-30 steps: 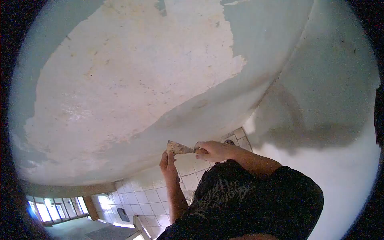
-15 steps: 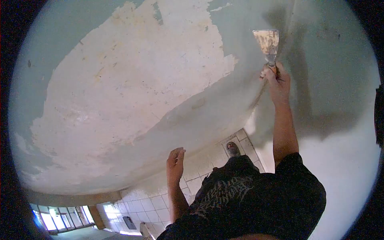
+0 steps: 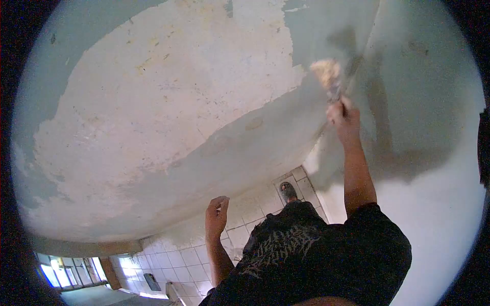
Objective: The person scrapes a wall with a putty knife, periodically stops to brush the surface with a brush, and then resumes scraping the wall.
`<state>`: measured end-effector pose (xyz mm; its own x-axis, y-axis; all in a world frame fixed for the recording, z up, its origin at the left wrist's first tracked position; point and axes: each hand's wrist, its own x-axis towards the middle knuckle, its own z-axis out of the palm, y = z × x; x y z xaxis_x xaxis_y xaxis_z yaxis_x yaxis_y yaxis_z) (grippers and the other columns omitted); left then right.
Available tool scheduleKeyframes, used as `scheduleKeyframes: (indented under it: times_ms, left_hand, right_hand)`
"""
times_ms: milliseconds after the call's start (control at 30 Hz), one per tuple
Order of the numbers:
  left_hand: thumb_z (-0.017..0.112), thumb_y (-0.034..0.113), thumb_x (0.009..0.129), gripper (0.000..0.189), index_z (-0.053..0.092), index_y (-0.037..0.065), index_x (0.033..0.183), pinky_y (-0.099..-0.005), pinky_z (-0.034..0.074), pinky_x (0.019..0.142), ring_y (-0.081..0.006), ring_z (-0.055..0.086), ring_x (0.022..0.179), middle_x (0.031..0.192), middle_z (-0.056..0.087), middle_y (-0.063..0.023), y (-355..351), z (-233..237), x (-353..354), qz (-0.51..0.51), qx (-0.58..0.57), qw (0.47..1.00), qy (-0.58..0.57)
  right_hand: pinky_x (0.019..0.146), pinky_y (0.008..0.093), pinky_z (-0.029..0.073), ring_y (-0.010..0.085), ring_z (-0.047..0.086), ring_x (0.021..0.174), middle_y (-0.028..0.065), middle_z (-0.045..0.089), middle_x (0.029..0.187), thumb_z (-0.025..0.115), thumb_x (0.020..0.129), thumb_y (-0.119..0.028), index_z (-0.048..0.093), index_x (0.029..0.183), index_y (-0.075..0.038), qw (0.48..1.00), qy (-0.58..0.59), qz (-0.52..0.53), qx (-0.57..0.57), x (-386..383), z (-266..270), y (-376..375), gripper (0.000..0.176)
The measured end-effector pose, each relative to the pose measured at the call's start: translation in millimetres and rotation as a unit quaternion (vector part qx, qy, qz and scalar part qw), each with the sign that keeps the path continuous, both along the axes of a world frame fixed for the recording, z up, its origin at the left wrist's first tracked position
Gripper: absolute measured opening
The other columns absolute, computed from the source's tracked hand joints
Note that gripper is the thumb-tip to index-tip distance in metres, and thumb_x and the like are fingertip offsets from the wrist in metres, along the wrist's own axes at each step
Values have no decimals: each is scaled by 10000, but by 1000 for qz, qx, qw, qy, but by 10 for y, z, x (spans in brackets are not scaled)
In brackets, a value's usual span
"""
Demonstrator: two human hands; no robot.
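My right hand (image 3: 344, 121) is wrapped round the handle of a putty knife (image 3: 326, 75), whose wide blade points up and is smeared with motion. The blade carries pale, stained residue and overlaps the greenish wall (image 3: 306, 116) near the inside corner. To its left spreads a large pale patch (image 3: 173, 86) with ragged edges, where the green paint is gone. Lower down, my left hand (image 3: 217, 214) hangs in front of the wall's base, fingers loosely curled and apart, with nothing visible in them.
A corner line (image 3: 368, 38) runs down between the two walls, and a shadow falls on the right-hand wall (image 3: 423, 102). Below lies a tiled floor (image 3: 189, 257) with my shod foot (image 3: 288, 192) on it. A barred window (image 3: 71, 273) is at the lower left.
My right hand and the putty knife have moved down and left, and the blade has tilted left. My left hand has shifted slightly left and down, its fingers more curled.
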<state>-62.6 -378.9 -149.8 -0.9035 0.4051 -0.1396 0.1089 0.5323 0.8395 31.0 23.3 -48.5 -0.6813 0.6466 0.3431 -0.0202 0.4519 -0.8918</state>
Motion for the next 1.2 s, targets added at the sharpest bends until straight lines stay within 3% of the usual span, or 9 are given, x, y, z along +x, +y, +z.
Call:
scheduleKeyframes:
  times_ms: [100,167,300,433,533,600,733,1000,1200]
  left_hand:
    - [567,277,872,284,623,45,1027,-322,473,732,-218,597,913,1050,613,-108,47,37,36,-3,-5,1000,7]
    - [574,281,866,288,624,46,1024,-324,474,733,-216,597,913,1050,613,-109,35,-12,71,-16,-8,1000,9]
    - [591,292,853,299,626,46,1018,-327,476,741,-217,597,917,1042,615,-113,49,73,119,5,-21,1000,-5]
    - [589,287,854,296,623,43,1018,-334,481,729,-227,600,911,1039,616,-116,-11,-70,110,-9,-21,1000,-21]
    - [588,279,854,290,623,39,1014,-339,487,718,-234,604,899,1037,615,-118,76,-32,82,-37,-19,998,-38]
    - [584,274,857,276,626,48,1011,-342,491,710,-235,608,896,1037,615,-116,140,-4,78,-37,-21,999,-29]
    - [590,266,855,255,630,60,1000,-341,490,710,-230,608,899,1027,617,-115,192,7,48,-57,-25,998,6]
    - [596,267,852,265,625,53,1005,-335,493,703,-236,609,896,1031,616,-117,293,76,50,-74,-33,997,5]
    - [576,283,861,292,619,45,1025,-337,501,703,-252,607,895,1047,607,-137,446,118,79,-89,-36,995,-10]
  right_hand:
    - [578,258,408,87,471,630,8,549,719,601,809,-157,559,837,-21,981,98,-105,-132,-115,54,-77,145]
    - [494,227,357,61,408,554,-31,441,628,586,815,-142,525,767,-38,987,-8,117,114,-153,-241,-147,131]
    - [467,224,362,54,432,549,-27,471,637,543,851,-153,544,800,-61,986,-1,147,80,-55,-121,-395,106]
    - [461,224,374,55,470,584,-5,526,682,545,871,-208,557,829,-72,992,65,-8,-109,-86,90,-288,143]
    - [486,240,386,71,474,579,-15,519,656,532,881,-242,570,884,-73,933,270,-74,-224,-204,37,-346,173]
    - [529,258,401,91,487,588,-12,524,675,534,878,-232,579,959,-60,987,-8,111,-116,-302,-392,-345,196]
    - [567,274,408,107,496,604,-13,527,684,536,875,-230,585,996,-45,981,-26,186,49,-134,-125,-687,227]
    - [450,184,334,48,394,506,-26,455,648,485,921,-244,539,1077,-43,969,182,11,-163,-77,198,-478,260]
    - [416,209,343,50,420,507,-33,458,634,533,891,-217,557,1044,-64,946,133,53,-290,-276,-155,-465,218]
